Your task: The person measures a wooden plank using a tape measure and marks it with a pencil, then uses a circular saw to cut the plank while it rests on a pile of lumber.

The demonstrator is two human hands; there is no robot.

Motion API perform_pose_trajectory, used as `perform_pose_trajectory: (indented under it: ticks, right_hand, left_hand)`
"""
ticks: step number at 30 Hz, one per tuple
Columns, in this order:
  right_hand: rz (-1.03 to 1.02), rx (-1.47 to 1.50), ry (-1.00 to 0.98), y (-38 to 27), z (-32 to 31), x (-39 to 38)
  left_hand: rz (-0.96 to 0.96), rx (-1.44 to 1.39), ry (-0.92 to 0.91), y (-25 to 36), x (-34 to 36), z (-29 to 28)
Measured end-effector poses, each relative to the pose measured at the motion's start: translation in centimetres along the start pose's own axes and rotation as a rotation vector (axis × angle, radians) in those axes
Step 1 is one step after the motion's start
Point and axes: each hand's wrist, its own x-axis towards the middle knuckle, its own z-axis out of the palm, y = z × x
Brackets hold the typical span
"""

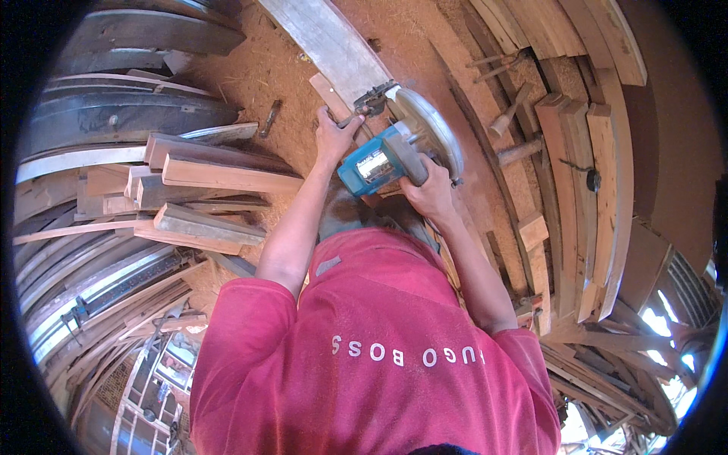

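I get soft, even daylight, glare blown out at lower right; heavy fisheye bending near the black rim, perhaps slightly blurred there.

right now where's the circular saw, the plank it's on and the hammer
circular saw (377, 164): head view, on its blue motor housing
plank (326, 34): head view, on the bare grey face beyond the saw
hammer (506, 114): head view, on its wooden handle

Wood, metal and plastic

The saw (398, 144) has a shiny blue plastic body and a dull grey metal guard. The plank (326, 38) is rough grey wood. The floor (265, 68) is soft, dusty sawdust.
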Motion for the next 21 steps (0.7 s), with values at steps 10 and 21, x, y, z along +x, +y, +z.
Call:
perform_pose_trajectory:
  ticks: [10,21]
  right_hand:
    - [-0.001,-0.030,0.005,-1.9,0.2,1.6]
    - [-0.016,0.011,0.022,-2.0,1.1,3.4]
  left_hand:
    - [-0.037,-0.034,-0.068,1.0,1.5,-1.5]
    - [-0.021,-0.002,-0.016,1.2,3.6,-2.0]
